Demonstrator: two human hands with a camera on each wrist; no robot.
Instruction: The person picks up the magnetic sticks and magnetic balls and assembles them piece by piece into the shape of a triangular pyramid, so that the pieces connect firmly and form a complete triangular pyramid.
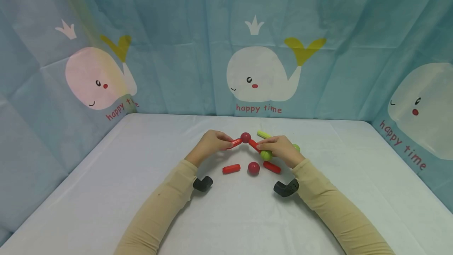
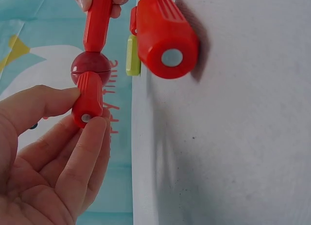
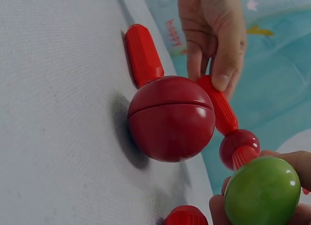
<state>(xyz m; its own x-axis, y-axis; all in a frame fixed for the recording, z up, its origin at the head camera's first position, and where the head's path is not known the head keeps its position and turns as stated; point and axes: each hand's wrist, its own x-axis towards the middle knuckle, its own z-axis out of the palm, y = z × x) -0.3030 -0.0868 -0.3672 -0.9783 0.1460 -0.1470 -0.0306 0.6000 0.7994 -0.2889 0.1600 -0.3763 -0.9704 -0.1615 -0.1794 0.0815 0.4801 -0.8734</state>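
My left hand pinches a red magnetic stick between thumb and fingertips; its free end shows a round silver disc in the left wrist view. That stick meets a dark red ball, which joins a second red stick on its other side. Thumb and fingers of my right hand hold this second stick. A green ball sits at the stick's near end, against the right fingers. The joined pieces are raised above the table in the left wrist view.
Nearer on the white table lie a red stick, another dark red ball and another red stick. Behind my right hand are a yellow-green stick and a partly hidden green ball. A printed curtain hangs behind.
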